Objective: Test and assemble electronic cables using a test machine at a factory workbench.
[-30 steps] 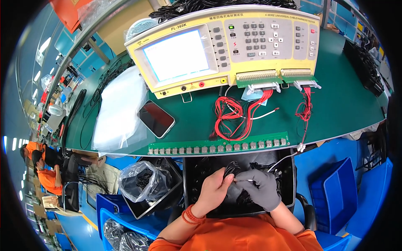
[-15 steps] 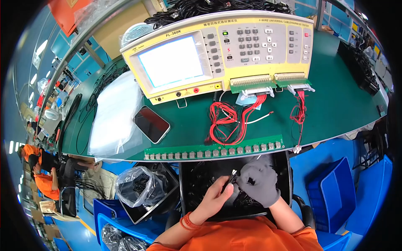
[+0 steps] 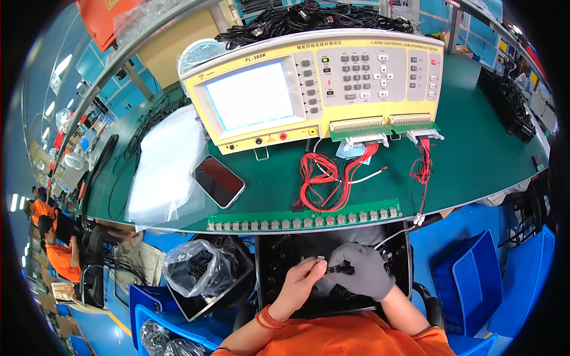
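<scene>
Since the earlier frame, the fan of pale ends above my left hand (image 3: pixel 300 283) has gone from sight, and a silver plug (image 3: pixel 320 258) now shows at its fingertips. I pinch that plug between thumb and forefinger, over the black tray (image 3: pixel 410 261). My gloved right hand (image 3: pixel 369 274) is curled close beside it, black cable (image 3: pixel 342 268) showing at its fingers; I can't tell how firmly it grips. To handle this well, I'd judge, I should hold the plug by its body, leave the metal mouth clear, keep the cable slack, and avoid snagging the white lead (image 3: pixel 394 237) beyond my glove.
</scene>
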{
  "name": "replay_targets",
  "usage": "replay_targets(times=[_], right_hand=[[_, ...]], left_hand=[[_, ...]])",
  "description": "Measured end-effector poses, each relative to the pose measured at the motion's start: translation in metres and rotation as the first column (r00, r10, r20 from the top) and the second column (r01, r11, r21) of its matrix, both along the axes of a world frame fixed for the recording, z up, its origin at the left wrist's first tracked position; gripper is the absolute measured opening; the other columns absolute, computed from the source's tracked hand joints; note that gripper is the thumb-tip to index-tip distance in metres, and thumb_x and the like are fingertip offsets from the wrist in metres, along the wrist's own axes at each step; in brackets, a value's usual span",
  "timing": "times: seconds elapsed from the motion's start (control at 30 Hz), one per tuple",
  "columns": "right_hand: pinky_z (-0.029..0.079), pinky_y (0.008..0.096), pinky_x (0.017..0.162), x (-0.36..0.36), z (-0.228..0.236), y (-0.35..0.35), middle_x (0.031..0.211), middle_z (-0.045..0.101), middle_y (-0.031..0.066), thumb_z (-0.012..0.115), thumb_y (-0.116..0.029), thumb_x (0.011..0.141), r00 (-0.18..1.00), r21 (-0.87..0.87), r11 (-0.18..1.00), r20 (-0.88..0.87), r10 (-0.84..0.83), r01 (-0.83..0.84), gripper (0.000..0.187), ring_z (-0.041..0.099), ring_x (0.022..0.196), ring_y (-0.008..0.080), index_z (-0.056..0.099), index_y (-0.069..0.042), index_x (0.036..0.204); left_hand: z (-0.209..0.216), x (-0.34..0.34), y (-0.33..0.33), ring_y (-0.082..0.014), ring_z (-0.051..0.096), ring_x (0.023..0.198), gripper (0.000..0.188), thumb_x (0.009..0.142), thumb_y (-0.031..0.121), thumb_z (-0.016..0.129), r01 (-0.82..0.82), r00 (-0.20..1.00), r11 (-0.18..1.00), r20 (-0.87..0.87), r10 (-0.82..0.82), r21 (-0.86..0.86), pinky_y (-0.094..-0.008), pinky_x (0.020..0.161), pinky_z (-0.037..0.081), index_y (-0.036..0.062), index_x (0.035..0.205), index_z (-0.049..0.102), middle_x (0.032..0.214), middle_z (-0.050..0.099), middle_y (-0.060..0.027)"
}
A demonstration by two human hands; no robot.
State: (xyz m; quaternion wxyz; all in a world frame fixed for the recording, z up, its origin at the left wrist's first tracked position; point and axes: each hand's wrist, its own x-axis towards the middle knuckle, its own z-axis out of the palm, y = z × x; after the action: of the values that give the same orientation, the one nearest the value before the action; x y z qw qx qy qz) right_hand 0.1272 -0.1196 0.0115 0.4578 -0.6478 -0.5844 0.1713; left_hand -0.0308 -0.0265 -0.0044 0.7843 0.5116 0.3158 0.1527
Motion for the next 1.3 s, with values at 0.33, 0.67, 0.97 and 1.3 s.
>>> replay_targets(times=[0.33, 0.67, 0.97, 1.3], right_hand=[[0.051, 0.0319, 0.062, -0.004, -0.003, 0.016, 0.081, 0.068, 0.0098, 0.066, -0.017, 0.085, 0.952, 0.117, 0.975, -0.266, -0.153, 0.189, 0.014, 0.067, 0.070, 0.0250, 0.068, -0.005, 0.091], [0.048, 0.0307, 0.054, -0.012, -0.027, 0.004, 0.076, 0.066, 0.0093, 0.069, -0.013, 0.084, 0.919, 0.184, 0.902, -0.128, -0.372, 0.390, 0.025, 0.064, 0.059, 0.0212, 0.061, -0.005, 0.106], [0.049, 0.0298, 0.055, -0.001, 0.033, 0.013, 0.074, 0.066, 0.0086, 0.068, -0.016, 0.086, 0.931, -0.036, 0.979, -0.307, -0.200, 0.199, 0.015, 0.067, 0.063, 0.0196, 0.060, -0.005, 0.094], [0.051, 0.0290, 0.057, -0.049, 0.002, 0.027, 0.073, 0.069, 0.0047, 0.062, -0.011, 0.088, 0.945, 0.011, 0.997, -0.319, 0.077, -0.077, 0.009, 0.069, 0.065, 0.0210, 0.057, -0.010, 0.096]], left_hand=[[0.017, 0.015, 0.017, -0.0255, 0.056, 0.060, 0.022, 0.093, 0.016, 0.059, 0.088, 0.996, 0.467, -0.089, -0.019, 0.880, -0.0326, 0.056, 0.043, -0.0018, 0.083, 0.063, 0.070, 0.056, -0.0115], [0.001, 0.036, 0.024, -0.0110, 0.059, 0.054, 0.038, 0.098, 0.031, 0.054, -0.135, 0.981, 0.721, -0.010, 0.193, 0.680, -0.0278, 0.050, 0.044, -0.0013, 0.081, 0.064, 0.063, 0.064, -0.0053], [0.033, 0.038, 0.043, -0.0061, 0.049, 0.055, 0.034, 0.096, 0.038, 0.057, -0.029, 1.000, 0.984, -0.018, 0.026, -0.174, -0.0224, 0.049, 0.033, 0.0089, 0.079, 0.061, 0.069, 0.058, 0.0030], [0.037, -0.068, 0.051, -0.0406, 0.058, 0.067, 0.025, 0.091, 0.024, 0.060, 0.307, 0.877, 0.397, -0.420, 0.235, 0.865, -0.0469, 0.056, 0.043, 0.0019, 0.081, 0.055, 0.069, 0.058, -0.0191]])
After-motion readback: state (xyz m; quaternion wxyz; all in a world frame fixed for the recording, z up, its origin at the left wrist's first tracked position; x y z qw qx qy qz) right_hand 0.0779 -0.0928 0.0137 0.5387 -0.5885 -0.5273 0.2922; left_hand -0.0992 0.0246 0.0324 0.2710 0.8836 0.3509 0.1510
